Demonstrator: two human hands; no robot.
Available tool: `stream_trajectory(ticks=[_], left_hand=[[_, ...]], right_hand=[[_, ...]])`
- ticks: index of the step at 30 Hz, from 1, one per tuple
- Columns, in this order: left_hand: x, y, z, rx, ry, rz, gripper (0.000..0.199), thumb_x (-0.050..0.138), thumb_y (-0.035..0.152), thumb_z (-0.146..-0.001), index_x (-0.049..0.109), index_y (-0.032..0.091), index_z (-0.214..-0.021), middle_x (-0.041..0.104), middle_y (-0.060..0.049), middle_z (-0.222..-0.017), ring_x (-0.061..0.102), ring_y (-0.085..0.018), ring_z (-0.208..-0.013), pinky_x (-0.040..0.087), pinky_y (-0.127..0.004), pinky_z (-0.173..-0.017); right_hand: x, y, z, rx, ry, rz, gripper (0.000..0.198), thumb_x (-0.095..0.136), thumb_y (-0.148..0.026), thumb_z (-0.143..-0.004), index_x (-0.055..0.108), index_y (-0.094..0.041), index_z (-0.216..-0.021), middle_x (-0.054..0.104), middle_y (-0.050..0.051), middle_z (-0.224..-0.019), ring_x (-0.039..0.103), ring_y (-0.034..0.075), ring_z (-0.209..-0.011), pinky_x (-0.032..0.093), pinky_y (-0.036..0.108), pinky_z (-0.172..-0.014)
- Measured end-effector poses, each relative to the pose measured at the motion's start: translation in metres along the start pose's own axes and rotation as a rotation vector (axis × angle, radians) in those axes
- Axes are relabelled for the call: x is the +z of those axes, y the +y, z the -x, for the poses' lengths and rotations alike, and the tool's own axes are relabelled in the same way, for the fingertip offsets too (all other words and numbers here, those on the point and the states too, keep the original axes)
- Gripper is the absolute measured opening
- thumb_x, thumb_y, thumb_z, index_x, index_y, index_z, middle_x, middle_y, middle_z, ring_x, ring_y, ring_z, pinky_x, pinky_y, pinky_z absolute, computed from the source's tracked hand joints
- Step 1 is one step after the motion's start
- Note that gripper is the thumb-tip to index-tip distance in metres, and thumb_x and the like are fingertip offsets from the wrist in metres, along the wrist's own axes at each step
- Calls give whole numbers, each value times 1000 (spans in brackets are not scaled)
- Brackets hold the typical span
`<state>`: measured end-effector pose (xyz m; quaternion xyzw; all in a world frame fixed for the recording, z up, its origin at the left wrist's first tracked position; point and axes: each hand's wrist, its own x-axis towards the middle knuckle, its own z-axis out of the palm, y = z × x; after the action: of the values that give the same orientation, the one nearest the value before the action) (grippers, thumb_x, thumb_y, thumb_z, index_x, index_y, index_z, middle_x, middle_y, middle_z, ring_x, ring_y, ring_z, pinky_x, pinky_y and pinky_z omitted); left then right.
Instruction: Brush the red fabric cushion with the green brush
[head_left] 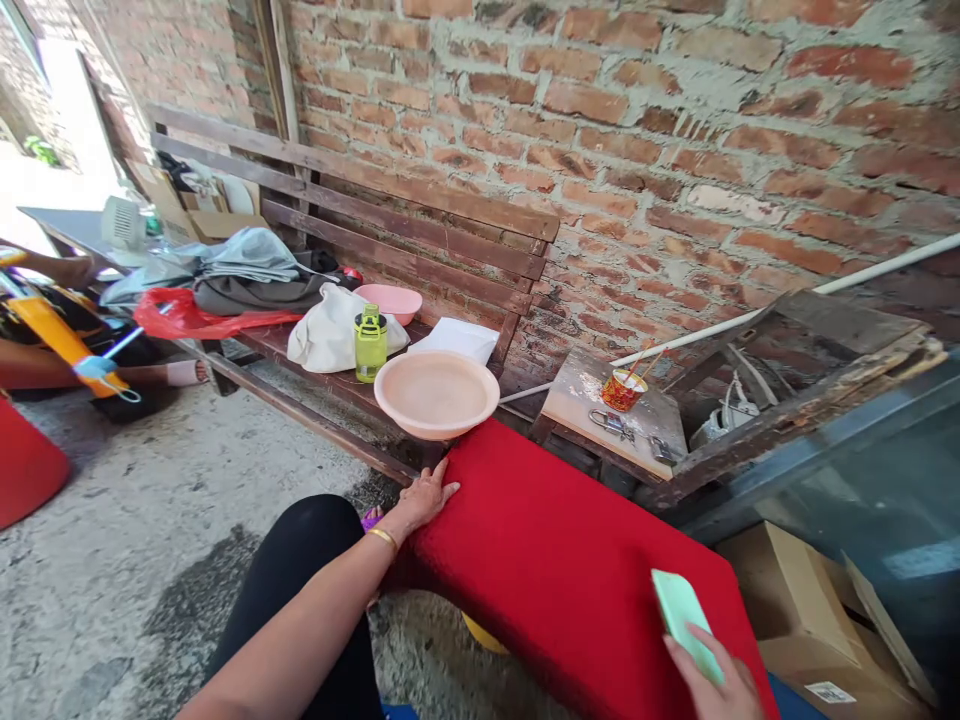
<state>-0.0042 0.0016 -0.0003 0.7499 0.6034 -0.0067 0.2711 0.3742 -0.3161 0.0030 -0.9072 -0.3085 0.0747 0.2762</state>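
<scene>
My left hand (429,497) lies on the near left corner of a red cloth-covered surface (555,540), fingers apart and holding nothing. In my right hand (716,680), at the lower right, is a flat mint-green block with rounded corners (686,615); its underside is hidden, so its kind is unclear. The block is over the right part of the red cloth; whether it touches cannot be made out. Just beyond my left hand, a pale pink basin (436,395) with cloudy water stands at the bench end.
The wooden bench (330,430) carries a green bottle (370,345), a white bag (319,335), a pink bowl (394,300) and clothes (255,265). A small table (562,400) holds a red cup (622,392) and padlocks (611,424). Right stands a cardboard box (799,600); another person's leg (142,375) shows left.
</scene>
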Motion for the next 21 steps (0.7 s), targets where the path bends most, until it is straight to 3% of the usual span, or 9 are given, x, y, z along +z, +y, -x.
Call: stream_trajectory(ticks=[2, 5, 7, 9, 11, 13, 18, 21], left_hand=[[3, -2, 0, 5, 43, -2, 67, 30, 55, -97, 23, 22, -156, 47, -20, -145, 54, -31, -129, 43, -41, -101], [6, -5, 0, 30, 81, -18, 68, 28, 56, -97, 25, 20, -155, 47, -21, -146, 57, -30, -127, 42, -40, -103], [7, -6, 0, 27, 97, -32, 68, 27, 57, -97, 26, 20, -155, 48, -21, -146, 57, -29, -126, 42, -39, -104], [8, -6, -1, 26, 115, -42, 68, 27, 56, -98, 26, 20, -155, 49, -21, -146, 56, -28, -128, 42, -38, -104], [9, -6, -2, 29, 125, -50, 67, 28, 56, -98, 26, 20, -155, 50, -21, -145, 56, -27, -128, 41, -38, -105], [10, -5, -3, 24, 132, -62, 67, 29, 56, -98, 28, 20, -154, 51, -20, -144, 57, -27, -128, 40, -37, -106], [11, -5, -4, 10, 153, -70, 66, 29, 57, -97, 29, 21, -153, 52, -19, -143, 57, -27, -127, 41, -35, -104], [10, -5, -3, 4, 161, -72, 66, 30, 56, -98, 30, 20, -153, 52, -20, -142, 58, -27, -126, 40, -34, -105]], right_hand=[[32, -51, 12, -152, -46, -67, 49, 49, -65, -80, 65, -29, -109, 62, 13, -108, 64, 33, -104, 56, 45, -89], [72, -115, 27, -447, -155, 21, 39, 48, -50, -86, 64, -30, -114, 61, 9, -107, 64, 29, -99, 54, 42, -88], [88, -139, 33, -536, -209, 107, 33, 52, -42, -86, 64, -34, -116, 62, 6, -108, 64, 27, -98, 53, 39, -89], [91, -143, 35, -551, -234, 141, 33, 56, -38, -84, 66, -34, -115, 62, 5, -108, 64, 27, -100, 51, 39, -91], [81, -125, 31, -520, -234, 146, 35, 54, -38, -83, 67, -30, -114, 62, 8, -105, 64, 28, -99, 51, 41, -90], [61, -87, 22, -425, -219, 123, 39, 50, -43, -81, 67, -27, -112, 61, 10, -105, 65, 30, -96, 52, 44, -87], [-1, 34, 2, 8, -75, 10, 44, 47, -71, -73, 66, -44, -103, 61, 10, -104, 66, 35, -98, 53, 50, -87], [-13, 57, 5, 125, 6, 44, 48, 45, -77, -73, 63, -50, -109, 61, 13, -104, 64, 38, -103, 52, 53, -89]])
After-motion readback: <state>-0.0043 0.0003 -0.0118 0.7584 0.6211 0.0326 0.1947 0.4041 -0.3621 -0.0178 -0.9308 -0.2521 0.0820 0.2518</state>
